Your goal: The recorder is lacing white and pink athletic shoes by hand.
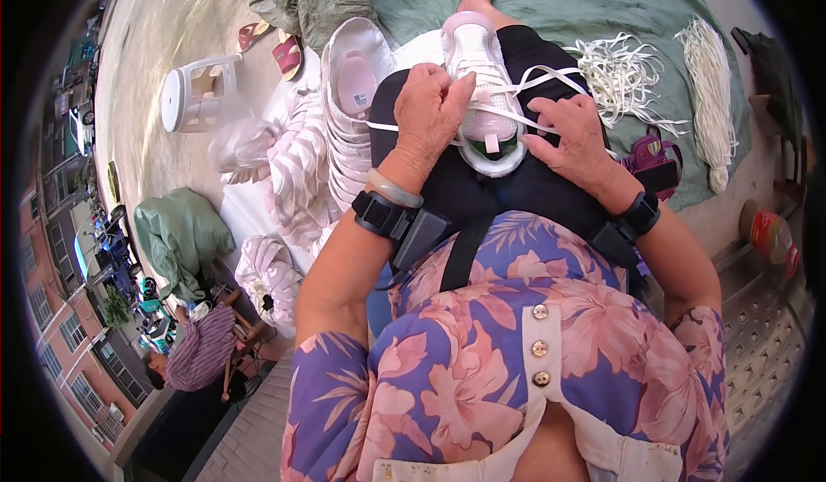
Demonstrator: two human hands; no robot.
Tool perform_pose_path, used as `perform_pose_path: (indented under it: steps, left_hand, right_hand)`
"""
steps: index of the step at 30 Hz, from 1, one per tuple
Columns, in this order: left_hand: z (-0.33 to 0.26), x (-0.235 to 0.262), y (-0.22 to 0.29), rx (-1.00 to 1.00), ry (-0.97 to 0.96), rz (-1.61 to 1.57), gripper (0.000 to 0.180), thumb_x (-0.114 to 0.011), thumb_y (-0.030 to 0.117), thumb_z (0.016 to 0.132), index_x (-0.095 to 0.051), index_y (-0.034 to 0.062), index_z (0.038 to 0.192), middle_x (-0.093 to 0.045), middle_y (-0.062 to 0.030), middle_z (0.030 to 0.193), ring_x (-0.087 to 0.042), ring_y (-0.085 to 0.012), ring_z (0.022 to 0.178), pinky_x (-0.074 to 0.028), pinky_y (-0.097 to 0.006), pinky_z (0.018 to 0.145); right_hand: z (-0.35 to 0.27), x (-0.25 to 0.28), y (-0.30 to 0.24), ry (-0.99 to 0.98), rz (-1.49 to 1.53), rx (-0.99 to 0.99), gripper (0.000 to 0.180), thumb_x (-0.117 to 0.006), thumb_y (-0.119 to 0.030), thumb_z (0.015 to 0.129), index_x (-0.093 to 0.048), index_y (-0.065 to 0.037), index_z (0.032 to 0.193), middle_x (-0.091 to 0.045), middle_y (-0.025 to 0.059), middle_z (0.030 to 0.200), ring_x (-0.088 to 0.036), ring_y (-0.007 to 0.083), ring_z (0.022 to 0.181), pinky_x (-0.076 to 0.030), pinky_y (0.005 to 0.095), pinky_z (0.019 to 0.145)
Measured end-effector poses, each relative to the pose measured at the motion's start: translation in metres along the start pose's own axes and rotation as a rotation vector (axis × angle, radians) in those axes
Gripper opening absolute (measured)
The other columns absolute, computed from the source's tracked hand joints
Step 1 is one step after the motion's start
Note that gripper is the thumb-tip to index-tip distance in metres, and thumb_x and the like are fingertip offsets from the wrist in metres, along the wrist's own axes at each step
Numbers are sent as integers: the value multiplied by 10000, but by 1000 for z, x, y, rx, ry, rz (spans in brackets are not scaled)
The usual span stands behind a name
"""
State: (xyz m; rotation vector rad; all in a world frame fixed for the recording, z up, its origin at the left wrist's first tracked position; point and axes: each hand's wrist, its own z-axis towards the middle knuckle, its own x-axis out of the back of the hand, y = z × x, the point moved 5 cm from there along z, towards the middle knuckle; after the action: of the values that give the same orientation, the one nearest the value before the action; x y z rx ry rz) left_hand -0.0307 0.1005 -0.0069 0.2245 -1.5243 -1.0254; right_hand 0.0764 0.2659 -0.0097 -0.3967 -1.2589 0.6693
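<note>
A white and pale pink sneaker (492, 125) lies on my lap between the thighs, its toe pointing away from me and its heel opening near. White shoelace (544, 72) crosses its upper, with loose lengths running out on both sides. At the shoe's left edge, my left hand (430, 112) is closed on the lace, thumb and fingertips over the eyelets. On the right, my right hand (575, 142) has curled fingers and thumb around another stretch of lace, a little apart from the shoe. Both wrists wear black strapped devices.
Nested sneakers (344, 112) stand in a long row at left, beside bagged shoe parts (297, 159). A tangle of laces (621, 77) and a lace bundle (712, 103) lie on the green sheet (559, 0). A white stool (198, 95) and another person (202, 349) are farther left.
</note>
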Motion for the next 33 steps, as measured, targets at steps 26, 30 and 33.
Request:
perform_pose_path:
  steps: [26,30,33]
  left_hand:
    - [-15,-54,27,-132,-46,114,120,-591,117,670,-647,81,770,-502,-125,1223,-373,-370,1189,-252,-517,949]
    - [-16,-55,22,-130,-68,67,108,-585,119,680,-651,81,757,-488,-127,1238,-348,-362,1203,-227,-591,924]
    - [-13,-54,21,-156,-62,11,110,-590,122,678,-652,82,759,-483,-136,1239,-351,-367,1197,-218,-604,934]
  right_hand:
    - [0,-17,-1,70,48,-379,175,-547,-154,680,-507,-45,811,-573,154,615,-582,324,605,-432,437,586]
    - [-1,-19,2,35,59,-443,225,-549,-169,682,-491,-32,851,-570,170,622,-591,344,639,-448,453,601]
    - [4,-22,1,21,72,-311,234,-550,-177,677,-499,-47,864,-574,177,645,-581,358,652,-447,453,608]
